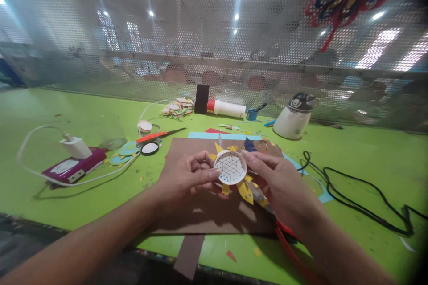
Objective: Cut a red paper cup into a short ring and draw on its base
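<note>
A paper sunflower is held up over a brown cardboard sheet. It has a shallow white round centre with a dark grid and blue dots, and yellow petals stick out around it. My left hand pinches its left rim between thumb and fingers. At the upper right rim, the thumb and forefinger of my right hand are closed on it. Scissors with red handles lie partly under my right wrist. Yellow and dark blue paper scraps lie just behind the flower.
On the green table, a purple power strip with a white charger stands left, near an orange utility knife. A phone, a white tube and a spray bottle stand behind. A black cable lies right.
</note>
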The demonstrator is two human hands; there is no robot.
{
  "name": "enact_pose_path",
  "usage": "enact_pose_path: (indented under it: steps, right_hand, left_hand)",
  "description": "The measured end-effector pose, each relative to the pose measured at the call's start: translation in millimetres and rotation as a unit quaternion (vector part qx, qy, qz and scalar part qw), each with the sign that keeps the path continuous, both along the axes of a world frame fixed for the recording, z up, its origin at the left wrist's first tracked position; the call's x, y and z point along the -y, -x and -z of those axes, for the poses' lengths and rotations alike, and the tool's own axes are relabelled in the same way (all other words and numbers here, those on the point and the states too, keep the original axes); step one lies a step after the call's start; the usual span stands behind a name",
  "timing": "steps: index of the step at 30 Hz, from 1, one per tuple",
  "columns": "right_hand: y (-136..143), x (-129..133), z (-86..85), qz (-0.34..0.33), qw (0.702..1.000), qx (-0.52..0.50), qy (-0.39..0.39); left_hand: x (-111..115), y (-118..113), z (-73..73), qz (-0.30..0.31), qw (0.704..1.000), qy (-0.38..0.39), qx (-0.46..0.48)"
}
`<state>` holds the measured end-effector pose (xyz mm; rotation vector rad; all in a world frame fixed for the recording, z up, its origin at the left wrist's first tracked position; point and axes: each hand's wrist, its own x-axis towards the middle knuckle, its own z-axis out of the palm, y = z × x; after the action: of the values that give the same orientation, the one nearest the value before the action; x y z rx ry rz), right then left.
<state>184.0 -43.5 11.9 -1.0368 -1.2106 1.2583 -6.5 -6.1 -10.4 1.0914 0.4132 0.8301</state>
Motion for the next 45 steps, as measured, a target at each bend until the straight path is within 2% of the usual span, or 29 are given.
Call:
enact_pose_path:
  steps: [10,14,20,24,27,30,33,38,41,43,45]
  right_hand:
    - [-3,-1,4.5,0.026,1.0,0.004,0.0]
    - [0,-1,3.3,0.027,1.0,0.011,0.002]
    - [4,-1,2.4,0.018,0.997,0.07,0.014]
    - [2,-2,3.7,0.036,0.993,0.11,-0.039]
    - [2,-2,4.6,0.044,0.978,0.171,-0.111]
    - [4,-2,5.2,0.061,0.967,0.204,-0.144]
    - [5,-2,5.9,0.072,0.973,0.171,-0.135]
    - [0,-9,10.6,0.094,0.993,0.051,-0.052]
    - [-6,-13,13.0,0.115,0.991,0.024,-0.058]
    - [-9,-14,11.5,0.102,0.992,0.031,-0.073]
    - [-10,-13,7.3,0.052,0.994,0.06,-0.074]
  left_hand:
    - [-1,0,3.2,0.016,1.0,-0.013,-0.015]
    - [0,-2,3.2,0.014,1.0,0.017,-0.011]
    - [4,-4,-0.4,-0.015,0.996,-0.007,-0.087]
    - [6,-4,-0.4,0.014,0.996,0.011,-0.089]
    - [9,-4,1.4,0.036,0.996,0.047,-0.071]
    - [10,-4,3.8,0.055,0.994,0.054,-0.073]
    - [7,-3,5.7,0.087,0.992,0.034,-0.088]
    - [-1,-1,6.1,0.121,0.988,0.029,-0.087]
    - [-2,0,6.0,0.123,0.988,0.022,-0.09]
    - [-3,0,6.1,0.128,0.987,0.016,-0.094]
    - [-2,0,6.3,0.128,0.987,0.015,-0.093]
